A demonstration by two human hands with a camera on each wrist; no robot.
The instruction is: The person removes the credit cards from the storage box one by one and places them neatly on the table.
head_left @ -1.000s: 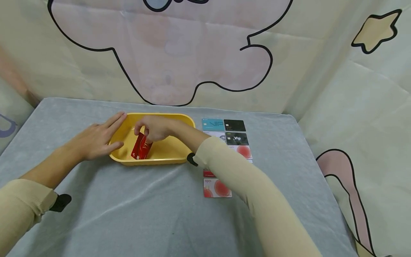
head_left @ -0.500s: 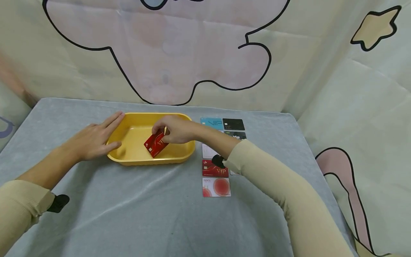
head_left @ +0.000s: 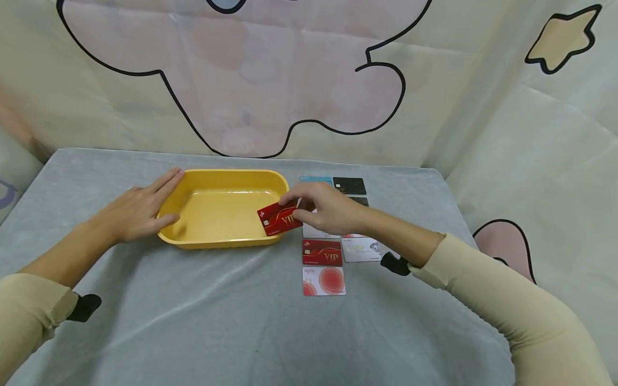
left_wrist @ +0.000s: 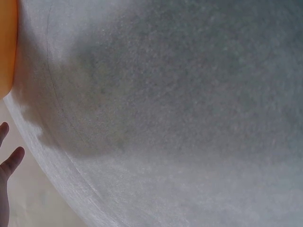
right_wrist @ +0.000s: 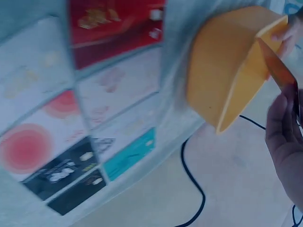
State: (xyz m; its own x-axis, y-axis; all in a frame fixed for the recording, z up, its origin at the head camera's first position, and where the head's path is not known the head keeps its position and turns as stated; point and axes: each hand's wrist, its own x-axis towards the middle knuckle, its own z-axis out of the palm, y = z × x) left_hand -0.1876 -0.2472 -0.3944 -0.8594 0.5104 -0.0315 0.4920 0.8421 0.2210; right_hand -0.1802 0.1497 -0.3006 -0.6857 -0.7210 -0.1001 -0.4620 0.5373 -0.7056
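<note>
A yellow tray (head_left: 227, 243) sits left of centre on the table. My left hand (head_left: 132, 214) rests with fingers extended on the tray's left rim; two of its fingertips (left_wrist: 15, 158) show at the edge of the left wrist view. My right hand (head_left: 328, 209) pinches a red VIP card (head_left: 275, 219) by its right end, over the tray's right edge. In the right wrist view, that card (right_wrist: 277, 66) appears nearly edge-on beside the tray (right_wrist: 215, 56). Right of the tray, cards lie in two columns, including another red VIP card (head_left: 322, 252) and a white card with red circles (head_left: 324, 281).
A white VIP card (head_left: 361, 250) and a black card (head_left: 350, 186) lie in the right column. A blue card (head_left: 316, 179) at the back is partly hidden by the right hand. Grey cloth (head_left: 217, 321) covers the table, and a printed curtain (head_left: 270, 80) hangs behind.
My right hand has lifted the red VIP card from inside the tray and carried it rightward to the tray's right edge. The left hand has stayed on the rim.
</note>
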